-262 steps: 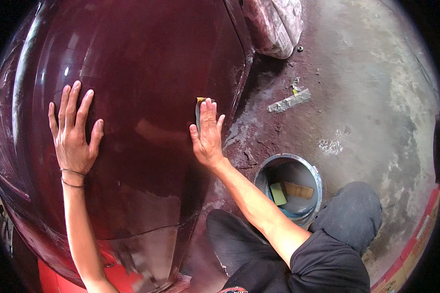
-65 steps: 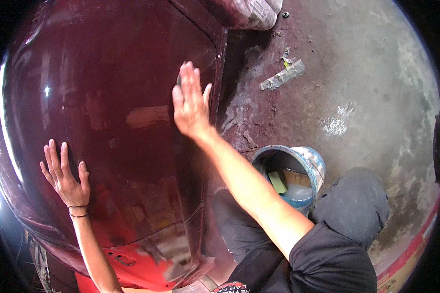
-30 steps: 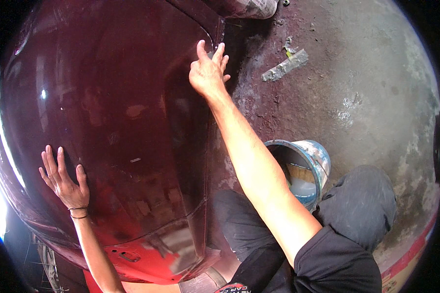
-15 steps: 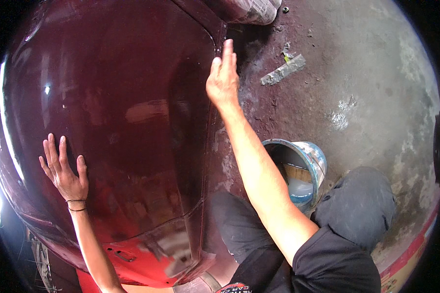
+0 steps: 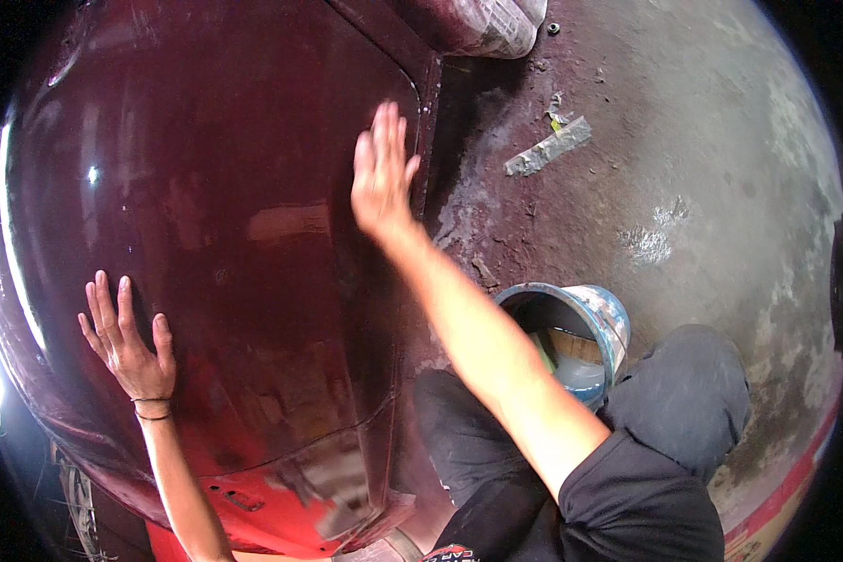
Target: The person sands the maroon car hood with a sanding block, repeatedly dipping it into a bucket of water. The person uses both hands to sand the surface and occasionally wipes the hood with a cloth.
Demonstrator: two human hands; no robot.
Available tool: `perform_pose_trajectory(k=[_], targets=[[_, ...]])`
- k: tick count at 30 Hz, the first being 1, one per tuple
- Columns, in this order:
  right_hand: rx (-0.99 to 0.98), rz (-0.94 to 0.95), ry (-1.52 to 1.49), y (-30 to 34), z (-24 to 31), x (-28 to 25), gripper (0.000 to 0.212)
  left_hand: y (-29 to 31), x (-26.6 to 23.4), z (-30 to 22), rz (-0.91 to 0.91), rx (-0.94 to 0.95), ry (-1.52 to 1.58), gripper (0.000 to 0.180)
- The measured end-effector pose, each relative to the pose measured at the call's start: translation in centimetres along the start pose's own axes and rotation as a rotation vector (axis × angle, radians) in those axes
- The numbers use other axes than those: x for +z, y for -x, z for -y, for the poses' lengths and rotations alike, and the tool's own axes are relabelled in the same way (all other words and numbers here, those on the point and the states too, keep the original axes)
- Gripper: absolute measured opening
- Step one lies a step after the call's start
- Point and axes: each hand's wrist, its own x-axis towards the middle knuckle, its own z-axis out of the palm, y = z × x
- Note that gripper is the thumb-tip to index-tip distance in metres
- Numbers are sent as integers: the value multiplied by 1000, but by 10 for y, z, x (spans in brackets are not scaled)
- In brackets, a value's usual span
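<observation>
Now, left hand (image 5: 136, 351): fingers spread, palm down on the panel.
Right hand (image 5: 381, 183): fingers straight, nearly together; whether anything lies under the palm cannot be told.
Maroon panel (image 5: 234, 140): left of the view, beneath both hands.
Panel edge (image 5: 426, 112): just beside the right hand; an overlong stroke could scrape it.
Bucket (image 5: 611, 307): pale liquid (image 5: 583, 378) inside; a shifting knee (image 5: 686, 393) could tip it.
</observation>
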Motion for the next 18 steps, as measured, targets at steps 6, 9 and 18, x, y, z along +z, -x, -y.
perform_pose_trajectory(k=[6,9,18], targets=[[-65,53,100,-3,-17,-12,65,-2,-3,3,17,-4,-17,57],[-49,111,72,36,-30,-6,65,-4,-6,6,13,-13,-16,56],[-179,36,120,-59,-14,-23,64,1,3,4,25,-15,2,56]])
